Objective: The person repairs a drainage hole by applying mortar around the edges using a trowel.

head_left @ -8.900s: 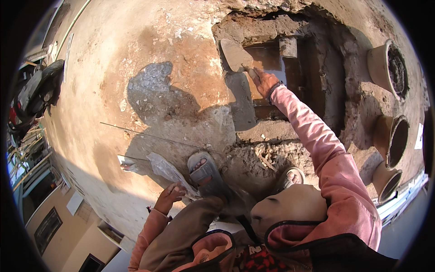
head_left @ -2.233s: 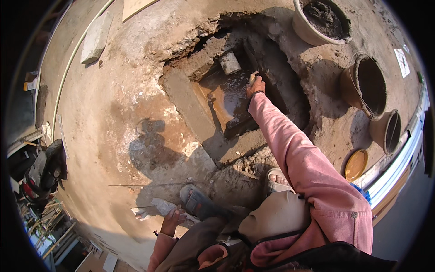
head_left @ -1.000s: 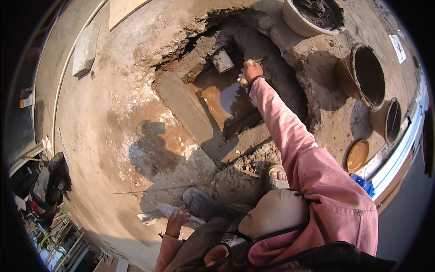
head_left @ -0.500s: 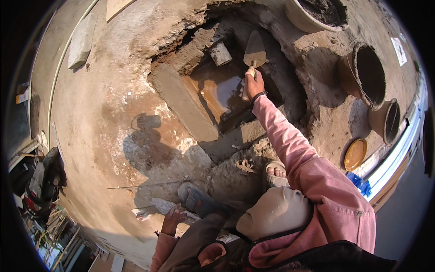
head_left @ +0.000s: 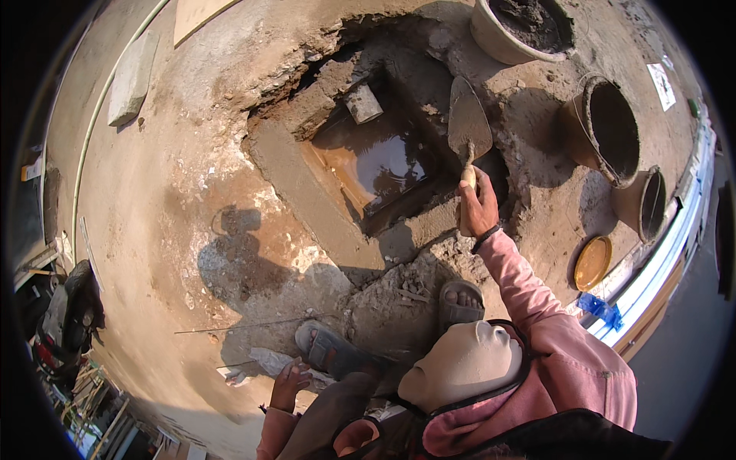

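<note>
My right hand (head_left: pixel 481 208) is closed round the pale handle of a pointed trowel (head_left: pixel 468 123). Its metal blade points away from me, over the right side of a square pit. Smooth grey mortar (head_left: pixel 307 184) tops the pit's left wall, and brown water (head_left: pixel 383 165) lies at the bottom, reflecting light. A short grey pipe end (head_left: pixel 363 104) juts in at the far side. My left hand (head_left: pixel 288 385) rests low near my left knee, fingers loosely bent and apart, nothing visible in it. Beside it lies a crumpled whitish bag (head_left: pixel 274 362).
At the far right stands a bucket of wet mortar (head_left: pixel 521 31). Two more buckets, a larger one (head_left: pixel 576 126) and a smaller one (head_left: pixel 630 201), lie tipped nearby with a round orange lid (head_left: pixel 593 263). A concrete block (head_left: pixel 132 84) and a hose (head_left: pixel 96 123) are far left.
My right hand has drawn the trowel back toward me and to the right, away from over the water. My left hand's fingers have curled slightly.
</note>
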A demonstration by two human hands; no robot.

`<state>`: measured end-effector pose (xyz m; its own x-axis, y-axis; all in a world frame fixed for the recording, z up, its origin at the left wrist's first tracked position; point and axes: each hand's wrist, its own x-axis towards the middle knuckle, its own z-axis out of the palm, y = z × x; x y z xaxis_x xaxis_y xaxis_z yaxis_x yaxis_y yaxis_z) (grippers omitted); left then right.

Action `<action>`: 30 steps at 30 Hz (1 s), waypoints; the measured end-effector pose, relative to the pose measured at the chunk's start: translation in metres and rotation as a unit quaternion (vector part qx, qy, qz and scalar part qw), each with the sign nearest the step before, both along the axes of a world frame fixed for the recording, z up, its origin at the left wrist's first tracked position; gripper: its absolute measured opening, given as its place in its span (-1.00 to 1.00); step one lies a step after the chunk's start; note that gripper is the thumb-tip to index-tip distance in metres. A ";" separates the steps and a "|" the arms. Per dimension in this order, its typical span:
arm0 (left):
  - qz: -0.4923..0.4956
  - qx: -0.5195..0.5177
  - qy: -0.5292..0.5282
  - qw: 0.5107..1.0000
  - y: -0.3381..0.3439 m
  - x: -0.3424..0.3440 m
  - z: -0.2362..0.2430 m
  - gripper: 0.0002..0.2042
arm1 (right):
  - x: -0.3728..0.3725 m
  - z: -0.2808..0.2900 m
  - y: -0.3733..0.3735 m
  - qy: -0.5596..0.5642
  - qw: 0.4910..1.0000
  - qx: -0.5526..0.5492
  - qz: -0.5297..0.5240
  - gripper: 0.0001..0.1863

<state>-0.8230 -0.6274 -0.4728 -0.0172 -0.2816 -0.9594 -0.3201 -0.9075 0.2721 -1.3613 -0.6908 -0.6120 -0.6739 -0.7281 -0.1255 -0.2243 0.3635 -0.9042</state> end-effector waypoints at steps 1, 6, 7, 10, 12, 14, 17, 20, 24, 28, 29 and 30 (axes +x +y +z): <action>0.001 -0.006 0.007 1.000 -0.001 -0.002 0.000 -0.44 | -0.012 0.033 0.000 0.158 0.985 -0.036 0.056 -0.52; 0.005 -0.010 0.014 1.000 0.002 0.002 0.007 -0.42 | -0.140 0.188 -0.055 0.475 0.871 0.079 0.096 -0.56; 0.000 -0.010 0.012 1.000 0.001 0.001 0.008 -0.41 | -0.182 0.199 -0.067 0.578 0.804 0.077 0.115 -0.60; -0.003 -0.024 0.028 0.999 0.000 0.001 0.001 -0.41 | -0.300 0.211 -0.131 0.553 0.750 0.299 0.205 -0.62; -0.003 -0.025 0.030 0.999 0.001 0.001 -0.001 -0.41 | -0.332 0.210 -0.182 0.566 0.647 0.439 0.263 -0.68; -0.002 -0.029 0.037 0.999 0.003 0.002 -0.003 -0.42 | -0.344 0.210 -0.216 0.649 0.439 0.460 0.417 -0.70; 0.006 -0.037 0.021 0.999 0.005 0.009 0.013 -0.42 | -0.237 0.223 -0.221 0.656 0.458 0.359 0.480 -0.69; 0.010 -0.044 0.038 0.998 0.003 0.004 0.008 -0.42 | -0.240 0.227 -0.229 0.491 0.623 0.434 0.428 -0.67; 0.002 -0.026 0.011 1.000 0.013 0.012 0.012 -0.40 | -0.279 0.187 -0.201 0.318 0.804 0.319 0.388 -0.63; -0.018 -0.028 0.016 0.999 0.008 0.013 0.007 -0.39 | -0.273 0.199 -0.154 0.130 0.920 0.286 0.233 -0.62; -0.023 -0.030 0.015 0.999 0.007 0.013 0.006 -0.39 | -0.276 0.191 -0.142 0.045 0.950 0.232 0.202 -0.62; -0.027 -0.035 0.017 0.999 0.003 0.012 0.005 -0.39 | -0.281 0.183 -0.131 -0.038 0.970 0.171 0.168 -0.62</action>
<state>-0.8115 -0.6245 -0.4679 -0.0661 -0.3453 -0.9361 -0.3581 -0.8675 0.3453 -1.6426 -0.8222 -0.4291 -0.3848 -0.8121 -0.4387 -0.3202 0.5632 -0.7617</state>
